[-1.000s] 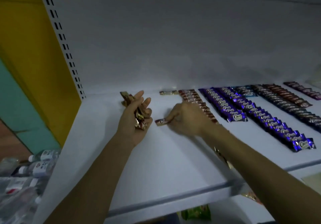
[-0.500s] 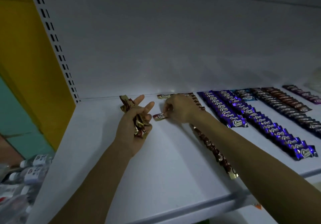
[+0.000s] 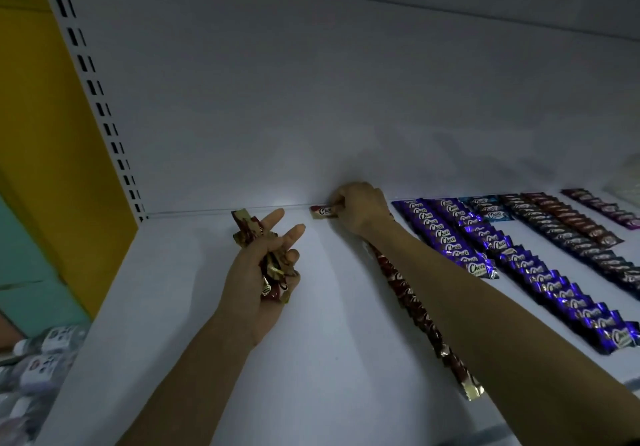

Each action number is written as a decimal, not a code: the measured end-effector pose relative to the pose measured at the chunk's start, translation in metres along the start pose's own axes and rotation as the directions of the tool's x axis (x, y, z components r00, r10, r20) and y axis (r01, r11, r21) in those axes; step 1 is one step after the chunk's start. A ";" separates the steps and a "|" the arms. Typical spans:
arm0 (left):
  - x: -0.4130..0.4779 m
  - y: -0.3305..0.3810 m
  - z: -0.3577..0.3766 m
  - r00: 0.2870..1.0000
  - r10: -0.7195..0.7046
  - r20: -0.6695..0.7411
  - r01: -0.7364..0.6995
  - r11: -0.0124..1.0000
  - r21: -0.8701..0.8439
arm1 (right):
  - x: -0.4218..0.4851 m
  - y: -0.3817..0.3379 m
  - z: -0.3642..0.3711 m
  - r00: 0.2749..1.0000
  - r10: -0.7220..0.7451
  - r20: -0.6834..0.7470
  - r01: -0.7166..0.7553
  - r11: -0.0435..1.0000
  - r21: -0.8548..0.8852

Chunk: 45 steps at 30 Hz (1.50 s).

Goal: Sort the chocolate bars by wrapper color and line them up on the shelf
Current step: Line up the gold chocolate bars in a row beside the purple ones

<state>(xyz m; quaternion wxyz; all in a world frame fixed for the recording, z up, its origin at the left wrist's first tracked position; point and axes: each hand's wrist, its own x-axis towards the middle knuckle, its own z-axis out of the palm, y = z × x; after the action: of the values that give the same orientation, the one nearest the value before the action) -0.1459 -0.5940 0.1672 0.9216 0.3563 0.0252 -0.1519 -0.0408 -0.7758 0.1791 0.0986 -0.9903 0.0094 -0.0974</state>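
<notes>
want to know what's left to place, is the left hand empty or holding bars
Holding: the left hand grips a bunch of red-gold bars against its palm.

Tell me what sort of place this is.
Probably a shop: a white shelf on a slotted upright, long rows of chocolate bars laid out by wrapper colour, and bottles stocked at lower left.
</notes>
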 end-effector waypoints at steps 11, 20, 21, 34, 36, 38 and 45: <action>0.001 0.000 -0.001 1.000 0.003 0.014 -0.003 1.000 -0.004 | -0.029 -0.005 0.002 0.991 -0.132 -0.024 0.123 0.965 -0.231; 0.000 0.001 0.001 0.999 0.027 -0.045 -0.025 0.999 0.032 | -0.039 -0.018 -0.011 0.990 -0.117 0.078 0.133 0.960 -0.246; 0.000 0.001 0.000 0.998 0.025 -0.049 -0.024 0.999 0.027 | -0.042 -0.019 -0.014 0.991 -0.117 0.061 0.128 0.965 -0.230; -0.004 0.006 0.004 0.998 -0.025 -0.062 0.021 0.998 -0.064 | -0.127 -0.066 -0.023 0.987 -0.158 -0.032 0.139 0.734 0.665; -0.006 0.005 0.007 0.998 -0.023 -0.055 0.023 1.000 0.002 | -0.124 -0.066 -0.017 0.983 -0.134 -0.127 0.184 0.761 0.622; -0.007 0.004 0.008 0.999 -0.015 -0.048 0.017 0.999 0.049 | -0.120 -0.065 -0.012 0.971 -0.162 -0.174 0.231 0.812 0.537; -0.007 0.004 0.004 1.000 -0.029 0.005 0.029 0.997 0.074 | -0.115 -0.057 -0.036 0.942 -0.337 0.005 0.267 0.755 0.598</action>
<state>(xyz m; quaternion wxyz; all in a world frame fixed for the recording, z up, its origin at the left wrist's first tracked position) -0.1512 -0.5923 0.1741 0.9056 0.3892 0.0218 -0.1673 -0.1609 -0.7222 0.2032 0.3841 -0.9025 -0.1869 -0.0542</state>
